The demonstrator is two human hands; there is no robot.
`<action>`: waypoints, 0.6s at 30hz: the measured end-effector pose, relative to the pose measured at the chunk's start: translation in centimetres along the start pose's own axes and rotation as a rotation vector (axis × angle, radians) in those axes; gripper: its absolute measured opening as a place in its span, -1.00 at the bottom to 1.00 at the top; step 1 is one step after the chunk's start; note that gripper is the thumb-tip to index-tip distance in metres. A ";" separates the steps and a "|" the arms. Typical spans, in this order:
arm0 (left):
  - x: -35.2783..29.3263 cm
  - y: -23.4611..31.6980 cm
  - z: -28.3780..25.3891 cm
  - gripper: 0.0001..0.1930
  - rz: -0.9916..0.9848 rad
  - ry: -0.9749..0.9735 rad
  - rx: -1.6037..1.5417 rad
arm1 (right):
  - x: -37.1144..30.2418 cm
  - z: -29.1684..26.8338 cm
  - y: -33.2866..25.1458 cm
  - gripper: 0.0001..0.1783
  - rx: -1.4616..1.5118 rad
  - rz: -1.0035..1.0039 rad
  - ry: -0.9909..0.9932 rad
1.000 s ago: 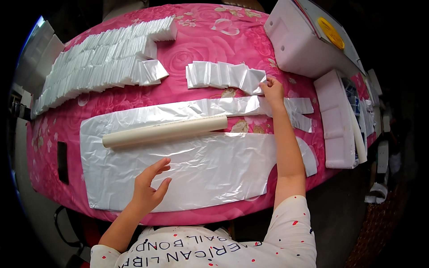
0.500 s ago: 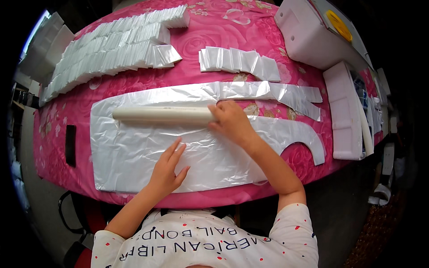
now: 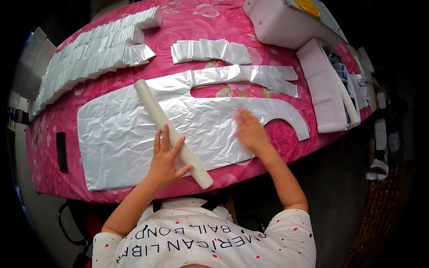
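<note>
White, shiny plastic bag (image 3: 120, 147) lies near the pink cloth surface (image 3: 183, 24)'s front edge, long cream tube (image 3: 157, 109) across it. Left hand (image 3: 164, 162) touches the tube, fingers spread; right hand (image 3: 251, 133), blurred, looks loose. Smoothing, perhaps; rolling would need flat palms.

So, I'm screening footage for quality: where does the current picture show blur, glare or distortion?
In the head view, the right hand is motion-blurred, the left hand is sharper, and bright glare streaks the crinkled plastic sheet; also in the head view, fisheye distortion bows the edges of the pink tablecloth, and the corners fall to black.
</note>
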State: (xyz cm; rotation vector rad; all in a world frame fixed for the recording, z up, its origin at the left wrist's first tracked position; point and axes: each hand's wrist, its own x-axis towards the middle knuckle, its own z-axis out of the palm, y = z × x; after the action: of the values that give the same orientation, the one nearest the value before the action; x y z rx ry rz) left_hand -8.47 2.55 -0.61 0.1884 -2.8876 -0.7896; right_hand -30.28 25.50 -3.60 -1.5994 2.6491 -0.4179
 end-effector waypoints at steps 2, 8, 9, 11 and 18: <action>0.1 0.6 0.7 -0.25 0.044 -0.011 -0.017 | -1.6 -1.3 4.9 -0.50 -0.025 0.115 0.109; 0.7 2.0 1.3 -0.35 0.122 -0.039 -0.022 | -7.6 -3.3 13.6 -0.64 -0.178 0.521 0.370; 0.8 2.1 1.2 -0.36 0.131 -0.047 -0.029 | -7.9 -3.2 13.7 -0.67 -0.190 0.553 0.404; 1.1 2.4 1.0 -0.37 0.146 -0.065 -0.039 | -8.0 -3.3 13.3 -0.74 -0.229 0.533 0.459; 1.7 2.5 1.2 -0.36 0.206 -0.043 -0.039 | -2.7 -5.1 1.8 -0.90 0.247 0.577 0.715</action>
State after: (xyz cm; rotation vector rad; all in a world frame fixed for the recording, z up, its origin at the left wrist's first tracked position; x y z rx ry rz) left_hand -10.56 5.06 -0.17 -0.1293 -2.8670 -0.8200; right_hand -31.33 29.77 0.53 -0.6175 3.1612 -1.4068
